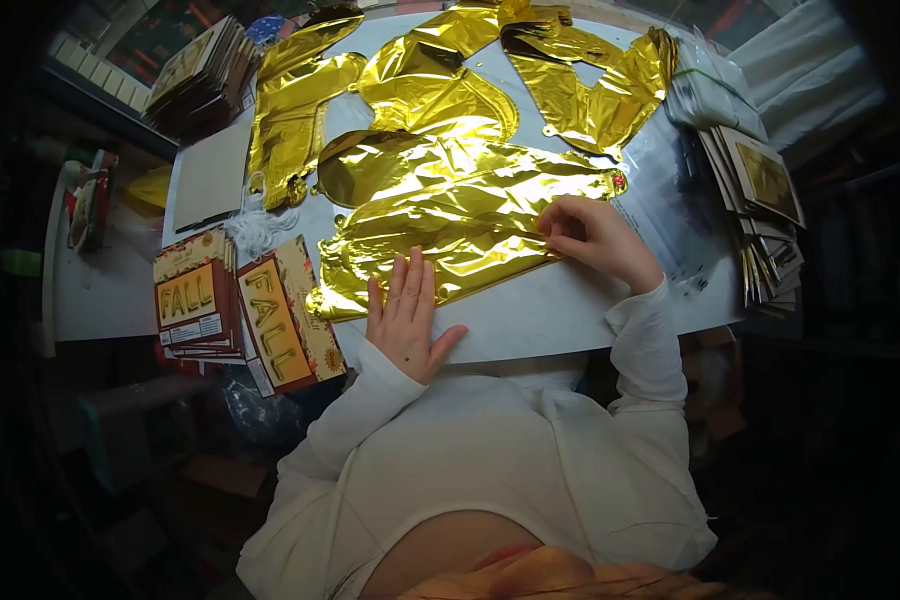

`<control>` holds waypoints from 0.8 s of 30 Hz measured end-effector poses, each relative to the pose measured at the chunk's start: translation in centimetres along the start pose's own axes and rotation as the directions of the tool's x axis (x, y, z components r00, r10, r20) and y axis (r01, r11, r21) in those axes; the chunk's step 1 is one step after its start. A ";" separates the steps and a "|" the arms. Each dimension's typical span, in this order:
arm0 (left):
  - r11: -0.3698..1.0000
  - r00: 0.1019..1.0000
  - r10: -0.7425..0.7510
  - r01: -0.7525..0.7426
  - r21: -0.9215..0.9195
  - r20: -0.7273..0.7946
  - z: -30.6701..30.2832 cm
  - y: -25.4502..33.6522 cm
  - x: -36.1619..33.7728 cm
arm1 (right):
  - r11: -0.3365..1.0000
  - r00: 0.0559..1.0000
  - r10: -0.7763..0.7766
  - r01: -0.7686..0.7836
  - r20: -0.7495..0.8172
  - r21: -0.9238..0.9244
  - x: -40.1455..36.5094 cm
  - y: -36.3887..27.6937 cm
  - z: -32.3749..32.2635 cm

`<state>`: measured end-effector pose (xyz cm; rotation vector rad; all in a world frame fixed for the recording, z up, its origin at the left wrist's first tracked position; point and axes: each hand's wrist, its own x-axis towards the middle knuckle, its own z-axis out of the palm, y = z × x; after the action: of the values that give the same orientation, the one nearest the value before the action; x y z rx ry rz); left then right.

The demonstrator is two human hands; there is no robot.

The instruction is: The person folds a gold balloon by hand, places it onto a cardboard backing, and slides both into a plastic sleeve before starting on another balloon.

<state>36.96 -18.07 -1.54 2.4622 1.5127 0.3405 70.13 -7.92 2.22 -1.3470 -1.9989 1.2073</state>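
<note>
- Left hand (407,320) lies flat, fingers open, on a gold foil balloon (450,225) at the near side of the table (550,310).
- Right hand (595,238) pinches its right edge.
- FALL packs (285,312) lie left.

Two hands: left hand (407,320), right hand (595,235). About five gold balloons (450,225), overlapping, so the count is unsure. Three card stacks (195,300), one loose FALL card (288,312), one grey board (213,175), one table (570,310).
</note>
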 end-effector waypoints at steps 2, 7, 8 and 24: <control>1.000 1.000 -0.007 0.007 -0.021 -0.004 0.1 0.1 0.1 | 0.991 0.994 -0.101 0.095 -0.053 -0.093 1.3 -1.3 0.4; 0.999 0.998 -0.009 0.007 -0.032 -0.057 -0.7 0.5 -0.1 | 0.833 0.895 -0.445 0.404 -0.025 -0.377 6.1 -4.7 3.1; 0.999 0.998 -0.013 0.011 -0.031 -0.058 -1.0 0.3 -0.1 | 0.832 0.894 -0.448 0.408 -0.021 -0.376 7.0 -4.5 4.0; 0.979 0.953 -0.175 0.143 -0.143 -0.246 -3.1 -4.4 -4.5 | 0.802 0.839 -0.513 0.395 -0.179 -0.448 9.1 -1.9 7.7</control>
<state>30.31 -19.97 -0.36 2.2512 1.7200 0.7244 59.56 -3.27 -1.11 -1.0255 -2.2361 0.3648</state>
